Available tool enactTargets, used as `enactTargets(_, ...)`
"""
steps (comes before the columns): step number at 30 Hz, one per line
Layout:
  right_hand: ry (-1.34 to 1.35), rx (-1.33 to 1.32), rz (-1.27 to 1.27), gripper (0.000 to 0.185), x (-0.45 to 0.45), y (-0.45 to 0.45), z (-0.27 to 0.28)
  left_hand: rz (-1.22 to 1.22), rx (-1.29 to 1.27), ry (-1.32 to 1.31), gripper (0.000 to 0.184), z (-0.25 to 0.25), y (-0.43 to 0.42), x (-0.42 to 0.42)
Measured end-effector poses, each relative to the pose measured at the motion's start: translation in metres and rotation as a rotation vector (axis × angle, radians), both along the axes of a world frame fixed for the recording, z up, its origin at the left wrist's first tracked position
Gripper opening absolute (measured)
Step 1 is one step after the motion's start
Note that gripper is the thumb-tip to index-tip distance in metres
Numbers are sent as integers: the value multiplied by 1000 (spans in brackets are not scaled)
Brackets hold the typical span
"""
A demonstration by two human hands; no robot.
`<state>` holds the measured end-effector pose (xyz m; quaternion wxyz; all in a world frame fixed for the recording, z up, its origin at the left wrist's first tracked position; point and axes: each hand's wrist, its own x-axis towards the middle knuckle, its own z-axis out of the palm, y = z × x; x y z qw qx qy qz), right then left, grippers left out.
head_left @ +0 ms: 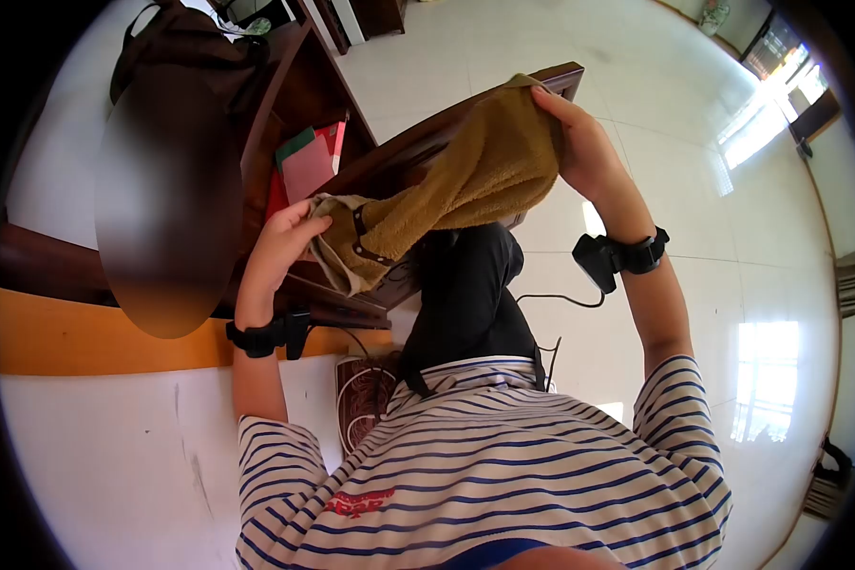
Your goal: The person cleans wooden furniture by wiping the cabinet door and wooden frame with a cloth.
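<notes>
A brown fleecy cloth point(465, 176) with a pale edge and a band of dark snaps is stretched between my two hands, above the dark trousers. My left hand point(283, 242) pinches its pale, snap-lined end, thumb on top. At the far upper corner, my right hand point(589, 157) grips the cloth with the thumb over the edge, its other fingers hidden behind the fabric. The cloth hangs in a loose fold between the hands. Each wrist wears a black strapped device, the left one point(274, 334) and the right one point(622, 258), with thin cables.
Dark wooden furniture point(351, 185) stands behind the cloth, its panel reaching out to the right. Inside an open compartment are red, pink and green papers point(309, 166). A dark bag point(176, 47) is at upper left. Below lies a patterned shoe point(359, 399); pale floor tiles point(693, 313) extend right.
</notes>
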<state>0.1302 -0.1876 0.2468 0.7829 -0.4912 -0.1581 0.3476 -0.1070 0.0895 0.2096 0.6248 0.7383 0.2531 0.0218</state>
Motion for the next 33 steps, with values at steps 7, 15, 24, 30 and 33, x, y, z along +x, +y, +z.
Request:
enactTargets(7, -252, 94, 158, 43, -20, -1, 18, 191, -10, -188, 30, -17, -3, -21)
enactTargets(15, -193, 192, -22, 46, -21, -27, -27, 371, 421, -213, 34, -42, -15, -42)
enactTargets(24, -226, 81, -62, 40, -30, -40, -74, 438, 64, -388, 31, -37, -18, -62)
enactTargets(30, -642, 192, -48, 41, -7, -27, -52, 534, 51, -965, 40, 0, -22, -46)
enactTargets(33, -928, 312, -109, 38, 17, 5, -20, 630, 257, -1089, 49, 27, -9, -14)
